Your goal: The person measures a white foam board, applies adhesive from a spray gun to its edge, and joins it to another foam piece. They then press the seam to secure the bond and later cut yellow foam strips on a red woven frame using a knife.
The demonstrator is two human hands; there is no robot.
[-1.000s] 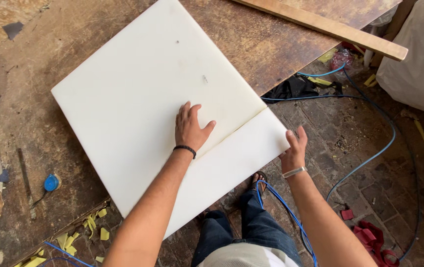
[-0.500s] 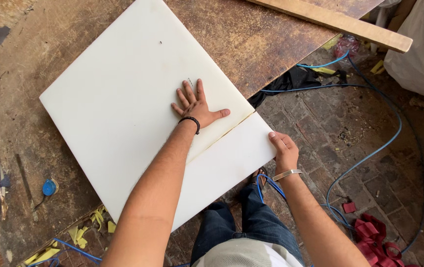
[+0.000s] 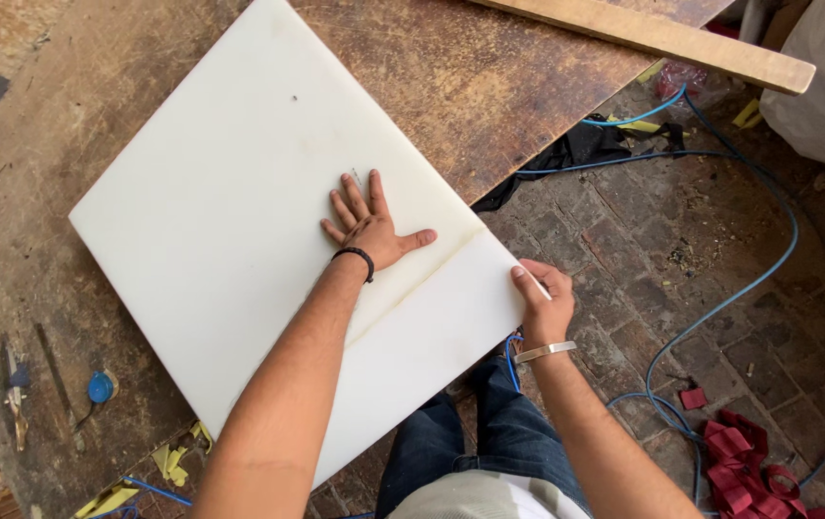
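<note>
A large white plastic sheet lies on a worn wooden workbench, its near right part jutting past the bench edge. A scored line runs across the sheet near that overhanging strip. My left hand presses flat on the sheet just above the line, fingers spread, a black band on the wrist. My right hand grips the sheet's right corner edge, fingers curled around it, a silver bracelet on the wrist.
A long wooden plank lies across the bench's far right. Blue cable loops over the brick floor, with red rags and a black cloth. Small tools and a blue round piece sit at the bench's left.
My left hand slid up and flattened with fingers spread on the sheet. My right hand moved from the lower edge to grip the right corner.
</note>
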